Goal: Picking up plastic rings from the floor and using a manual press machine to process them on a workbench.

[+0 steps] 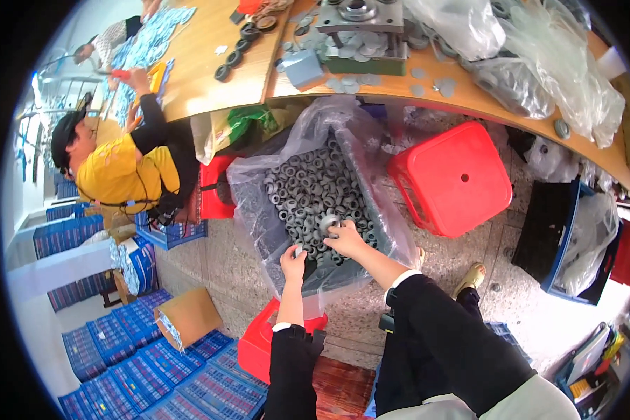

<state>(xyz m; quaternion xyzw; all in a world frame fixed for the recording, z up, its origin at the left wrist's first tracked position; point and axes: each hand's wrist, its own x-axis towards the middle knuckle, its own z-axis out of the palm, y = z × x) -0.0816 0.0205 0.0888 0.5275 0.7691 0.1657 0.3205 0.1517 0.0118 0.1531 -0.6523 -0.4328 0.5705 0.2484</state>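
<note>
In front of me stands a crate lined with a clear plastic bag (259,238), filled with many grey ring-shaped parts (308,189). My right hand (348,241) is over the near right part of the pile, its fingers closed around a shiny grey ring-shaped part (329,222). Nearer the crate's front edge, my left hand (293,263) pinches a small pale disc (299,251) between thumb and fingers. The two hands are apart.
Two red stools (462,178) flank the crate. Beyond it, a wooden table (210,77) bears a metal press fixture (360,35), loose grey discs and plastic bags (518,70). A co-worker in yellow (126,175) sits at left. Blue stacks (168,378) and a cardboard box (189,316) lie lower left.
</note>
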